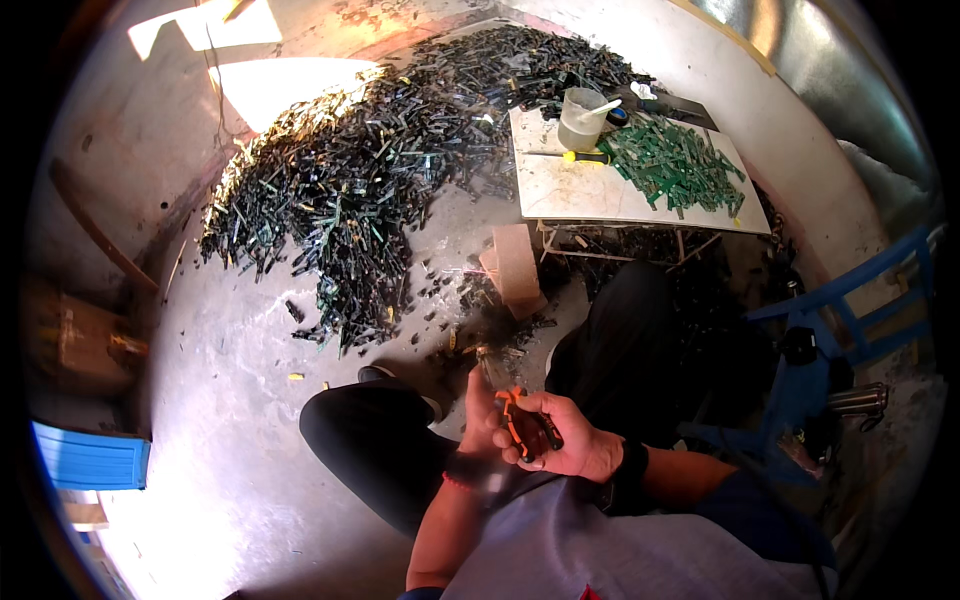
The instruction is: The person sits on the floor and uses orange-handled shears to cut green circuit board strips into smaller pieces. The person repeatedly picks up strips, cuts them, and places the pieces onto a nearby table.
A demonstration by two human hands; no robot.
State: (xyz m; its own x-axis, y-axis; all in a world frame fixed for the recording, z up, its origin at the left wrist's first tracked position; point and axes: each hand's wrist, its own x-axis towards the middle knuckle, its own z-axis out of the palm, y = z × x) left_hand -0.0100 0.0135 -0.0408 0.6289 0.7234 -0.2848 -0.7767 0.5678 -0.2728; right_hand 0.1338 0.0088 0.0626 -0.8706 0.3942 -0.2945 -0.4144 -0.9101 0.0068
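My right hand (566, 435) is closed around the orange-and-black handles of a pair of pliers (514, 424), in front of my lap. Just left of it, my left hand (478, 409) points away from me, thumb uppermost. A small brownish piece (482, 351) shows at the left fingertips; blur hides its exact kind. The jaws of the pliers seem to lie close to this piece, but whether they touch it cannot be made out. Below the hands, dark scraps (457, 360) litter the floor between my legs.
A large heap of black strip-like parts (367, 180) spreads against the wall. On a low white table (555, 191) lie green circuit-board strips (679, 169), a yellow-handled screwdriver (586, 157) and a plastic cup (580, 124). A brick-like block (516, 262) and blue chair (802, 375) stand near.
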